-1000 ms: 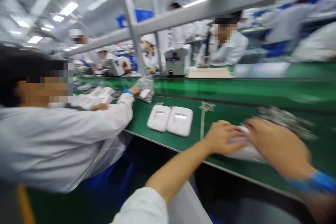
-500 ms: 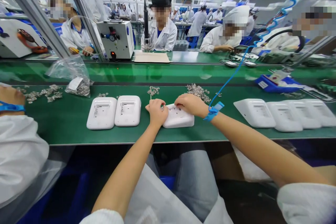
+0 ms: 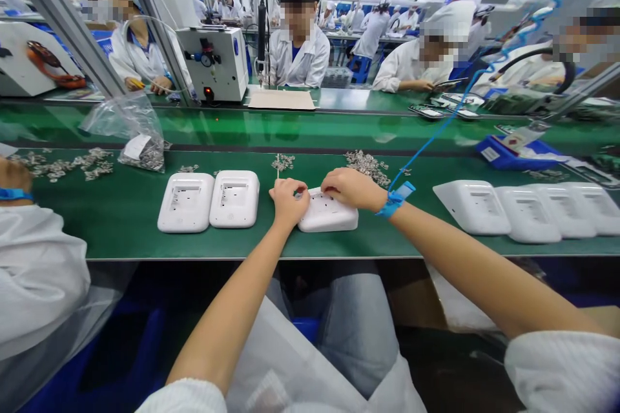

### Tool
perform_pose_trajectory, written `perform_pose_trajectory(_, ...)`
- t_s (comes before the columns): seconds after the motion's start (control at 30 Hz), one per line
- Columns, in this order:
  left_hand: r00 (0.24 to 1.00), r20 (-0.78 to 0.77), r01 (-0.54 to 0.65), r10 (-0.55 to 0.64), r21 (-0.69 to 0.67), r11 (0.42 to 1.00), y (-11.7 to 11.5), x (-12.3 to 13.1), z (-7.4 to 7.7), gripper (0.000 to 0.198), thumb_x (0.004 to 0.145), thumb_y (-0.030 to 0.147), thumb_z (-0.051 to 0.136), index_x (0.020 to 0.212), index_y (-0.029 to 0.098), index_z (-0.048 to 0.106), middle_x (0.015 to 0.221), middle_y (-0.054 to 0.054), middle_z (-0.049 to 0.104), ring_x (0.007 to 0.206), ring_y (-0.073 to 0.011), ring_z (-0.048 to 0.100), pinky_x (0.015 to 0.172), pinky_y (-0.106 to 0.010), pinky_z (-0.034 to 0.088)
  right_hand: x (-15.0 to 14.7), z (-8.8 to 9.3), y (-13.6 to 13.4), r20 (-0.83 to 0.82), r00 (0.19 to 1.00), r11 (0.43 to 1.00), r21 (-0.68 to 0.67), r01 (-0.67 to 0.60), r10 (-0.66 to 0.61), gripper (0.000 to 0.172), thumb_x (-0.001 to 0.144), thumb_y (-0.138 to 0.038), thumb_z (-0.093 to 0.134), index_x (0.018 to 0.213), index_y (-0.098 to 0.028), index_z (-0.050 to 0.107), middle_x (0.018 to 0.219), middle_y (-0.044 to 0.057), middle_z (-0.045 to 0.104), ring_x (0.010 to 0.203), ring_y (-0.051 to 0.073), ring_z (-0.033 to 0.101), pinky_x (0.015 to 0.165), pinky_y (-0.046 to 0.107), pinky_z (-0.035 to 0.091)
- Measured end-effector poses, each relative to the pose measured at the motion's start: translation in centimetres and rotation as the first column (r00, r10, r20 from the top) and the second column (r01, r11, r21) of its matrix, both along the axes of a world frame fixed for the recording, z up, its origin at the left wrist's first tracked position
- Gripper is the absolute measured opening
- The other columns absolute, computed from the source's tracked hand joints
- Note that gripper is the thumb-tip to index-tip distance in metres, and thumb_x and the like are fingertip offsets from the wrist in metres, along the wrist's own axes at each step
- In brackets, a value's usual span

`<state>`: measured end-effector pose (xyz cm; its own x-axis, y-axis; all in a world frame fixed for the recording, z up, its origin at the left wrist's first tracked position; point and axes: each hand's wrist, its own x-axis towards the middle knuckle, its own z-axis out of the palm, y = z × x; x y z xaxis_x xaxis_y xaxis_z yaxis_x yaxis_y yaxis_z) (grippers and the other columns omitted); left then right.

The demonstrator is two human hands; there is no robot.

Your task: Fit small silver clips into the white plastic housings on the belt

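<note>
My left hand (image 3: 291,203) curls in against the left end of a white plastic housing with rounded corners (image 3: 329,216), fingers bent and thumb near the fingertips; I cannot tell whether it grips the rim or pinches some small part. My right hand (image 3: 353,187) arches over the housing's far right side, its bent fingertips down on the top face; they hide whatever may be between them, so I cannot tell if they grasp anything.

The housing lies on the green work surface (image 3: 121,239) right in front of me, near the front edge, its recessed face up. Just beyond my right hand is a heap of small silvery metal pieces (image 3: 363,164); beyond my left is a smaller silvery cluster (image 3: 285,161) with a thin pale stick (image 3: 278,172) by it.

On my left, two white squarish housings (image 3: 235,199) lie side by side. Well to my right, several white housings (image 3: 477,206) form a row, the nearest one tilted. A blue wristband (image 3: 397,200) circles my right wrist, with a thin blue cord (image 3: 430,135) rising from it, coiled higher up. Farther left, a clear plastic bag (image 3: 143,151) holds more metal pieces, near a co-worker's white sleeve (image 3: 41,271).
</note>
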<state>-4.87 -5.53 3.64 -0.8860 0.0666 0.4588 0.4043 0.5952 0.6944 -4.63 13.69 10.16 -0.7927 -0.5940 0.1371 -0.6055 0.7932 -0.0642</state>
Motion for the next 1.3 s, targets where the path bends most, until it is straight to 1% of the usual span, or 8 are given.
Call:
perform_pose_trajectory(0.17, 0.984, -0.141, 0.111, -0.112, -0.018, 0.994, -0.2, 0.5, -0.4, 0.016, 0.083, 0.015, 0.065, 0.071, 0.024, 0.07, 0.091, -0.001, 0.075, 0.101, -0.0241, 0.055, 0.087, -0.041, 0.034, 0.3, 0.4, -1.1, 0.008, 0.997, 0.994, 0.071, 0.079, -0.079, 0.017, 0.092, -0.01, 0.059, 0.087, -0.016, 0.074, 0.094, 0.008, 0.07, 0.086, 0.02, 0.063, 0.071, 0.029, 0.037)
perform_pose_trajectory(0.33, 0.948, -0.233, 0.187, -0.218, -0.149, 0.971, -0.2, 1.3, -0.8, 0.026, 0.093, 0.03, 0.06, 0.074, 0.026, 0.077, 0.101, 0.0, 0.078, 0.104, -0.0263, 0.05, 0.089, -0.046, 0.031, 0.6, 1.2, -2.0, 0.047, 0.986, 0.978, 0.146, 0.15, -0.158, 0.012, 0.091, -0.012, 0.062, 0.091, -0.015, 0.073, 0.093, 0.007, 0.068, 0.081, 0.019, 0.061, 0.067, 0.028, 0.033)
perform_pose_trajectory(0.43, 0.954, -0.222, 0.166, -0.203, -0.171, 0.971, -0.1, 1.4, -0.9, 0.03, 0.094, 0.031, 0.058, 0.071, 0.025, 0.076, 0.101, 0.0, 0.078, 0.104, -0.026, 0.05, 0.089, -0.047, 0.031, 0.8, 1.3, -2.0, 0.057, 0.987, 0.974, 0.179, 0.139, -0.151, 0.016, 0.097, -0.014, 0.057, 0.096, -0.013, 0.072, 0.099, 0.009, 0.068, 0.086, 0.02, 0.061, 0.071, 0.029, 0.034)
perform_pose_trajectory(0.6, 0.975, -0.155, 0.143, -0.16, -0.12, 0.982, -0.3, 1.1, -0.9, 0.034, 0.093, 0.02, 0.052, 0.068, 0.023, 0.074, 0.094, 0.001, 0.079, 0.102, -0.0239, 0.052, 0.092, -0.047, 0.032, 0.7, 0.9, -1.7, 0.019, 0.99, 0.958, 0.255, 0.13, -0.14, 0.021, 0.101, -0.012, 0.049, 0.101, -0.008, 0.069, 0.106, 0.015, 0.065, 0.094, 0.024, 0.06, 0.078, 0.031, 0.037)
perform_pose_trajectory(0.87, 0.979, -0.117, 0.159, -0.169, -0.09, 0.983, -0.4, 1.0, -1.0, 0.036, 0.093, 0.016, 0.047, 0.071, 0.023, 0.075, 0.092, 0.002, 0.079, 0.103, -0.0228, 0.055, 0.096, -0.046, 0.031, 0.6, 0.9, -1.9, 0.013, 0.991, 0.957, 0.262, 0.127, -0.136, 0.02, 0.1, -0.012, 0.047, 0.1, -0.007, 0.066, 0.104, 0.016, 0.063, 0.09, 0.024, 0.059, 0.077, 0.032, 0.037)
perform_pose_trajectory(0.97, 0.972, -0.141, 0.174, -0.186, -0.094, 0.98, -0.4, 1.0, -1.1, 0.035, 0.094, 0.019, 0.048, 0.073, 0.023, 0.076, 0.093, 0.002, 0.079, 0.103, -0.0234, 0.054, 0.095, -0.045, 0.031, 0.6, 0.8, -2.0, 0.019, 0.988, 0.957, 0.253, 0.145, -0.155, 0.019, 0.1, -0.012, 0.048, 0.099, -0.007, 0.066, 0.104, 0.015, 0.064, 0.088, 0.023, 0.059, 0.075, 0.031, 0.036)
perform_pose_trajectory(1.13, 0.958, -0.182, 0.204, -0.224, -0.124, 0.971, -0.3, 1.2, -0.9, 0.034, 0.098, 0.027, 0.046, 0.09, 0.022, 0.079, 0.091, -0.001, 0.078, 0.1, -0.0234, 0.054, 0.093, -0.043, 0.034, 0.3, 0.5, -1.6, 0.027, 0.989, 0.976, 0.168, 0.14, -0.147, 0.016, 0.098, -0.013, 0.05, 0.095, -0.01, 0.066, 0.1, 0.013, 0.064, 0.086, 0.021, 0.058, 0.075, 0.031, 0.035)
perform_pose_trajectory(1.3, 0.942, -0.217, 0.219, -0.256, -0.183, 0.958, -0.3, 1.6, -0.7, 0.039, 0.102, 0.032, 0.043, 0.093, 0.023, 0.08, 0.092, -0.003, 0.077, 0.101, -0.0235, 0.055, 0.09, -0.043, 0.035, 0.1, 0.2, -1.4, 0.044, 0.988, 0.981, 0.128, 0.144, -0.151, 0.013, 0.095, -0.012, 0.053, 0.092, -0.012, 0.066, 0.096, 0.01, 0.064, 0.083, 0.02, 0.057, 0.073, 0.03, 0.035)
